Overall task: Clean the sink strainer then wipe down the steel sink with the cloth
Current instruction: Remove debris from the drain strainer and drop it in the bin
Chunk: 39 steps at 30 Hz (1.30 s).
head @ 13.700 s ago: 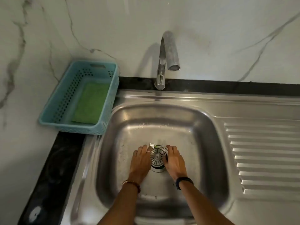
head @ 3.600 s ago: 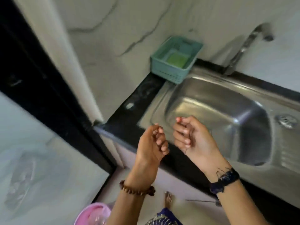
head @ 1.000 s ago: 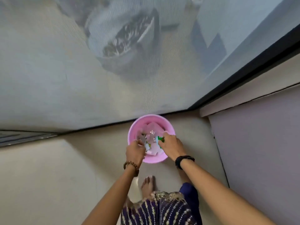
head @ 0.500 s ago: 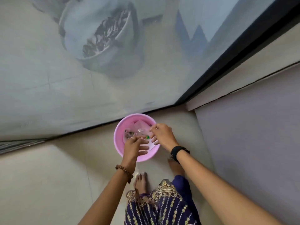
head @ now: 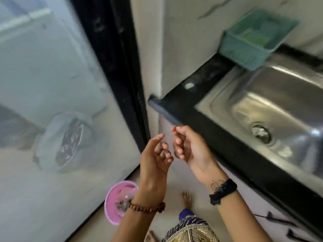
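Below and left of both hands, on the floor: pink bowl (head: pixel 120 203) with scraps in it, part hidden by the left wrist. Left hand (head: pixel 153 165) palm up, fingers loosely curled, holding nothing. Right hand (head: pixel 190 147) just beside it, fingers half-curled, also empty as far as shows. Right of the right hand and slightly beyond, past the black counter edge: steel sink (head: pixel 262 105), its long side running away up-right. Drain (head: pixel 261 132) sits in the basin floor; whether the strainer is seated there, cannot tell through blur. Farther up-right, teal basket (head: pixel 251 42) at the sink's far corner, green cloth (head: pixel 253 38) lying flat inside. Judgement: the right hand is nearer both.
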Each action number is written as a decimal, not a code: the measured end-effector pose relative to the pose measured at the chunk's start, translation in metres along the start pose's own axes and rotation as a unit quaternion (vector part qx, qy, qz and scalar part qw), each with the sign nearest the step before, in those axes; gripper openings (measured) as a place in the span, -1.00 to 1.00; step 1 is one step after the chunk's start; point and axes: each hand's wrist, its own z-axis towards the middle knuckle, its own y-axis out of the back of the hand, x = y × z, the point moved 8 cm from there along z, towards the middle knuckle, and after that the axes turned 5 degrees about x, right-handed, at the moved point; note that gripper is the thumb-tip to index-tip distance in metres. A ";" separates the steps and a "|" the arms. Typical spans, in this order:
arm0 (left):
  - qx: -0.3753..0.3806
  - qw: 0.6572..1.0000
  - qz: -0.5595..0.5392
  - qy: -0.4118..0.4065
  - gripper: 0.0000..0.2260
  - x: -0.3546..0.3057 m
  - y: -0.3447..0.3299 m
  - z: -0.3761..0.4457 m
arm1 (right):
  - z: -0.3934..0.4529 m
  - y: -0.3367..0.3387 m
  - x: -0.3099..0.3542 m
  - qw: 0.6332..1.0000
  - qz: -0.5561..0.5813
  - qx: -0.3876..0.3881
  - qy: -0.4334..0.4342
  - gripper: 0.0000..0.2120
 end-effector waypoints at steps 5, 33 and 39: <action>0.158 0.970 0.184 0.008 -0.83 0.035 -0.133 0.010 | -0.043 0.084 0.096 0.990 0.032 -0.092 0.104 -0.78; 0.280 0.255 0.924 -0.059 -0.66 0.340 -0.269 0.277 | 0.074 0.467 0.082 0.767 -0.530 -0.339 -0.124 -0.77; 0.300 0.208 0.929 -0.065 -0.75 0.349 -0.262 0.276 | 0.076 0.464 0.070 0.730 -0.604 -0.289 -0.137 -0.74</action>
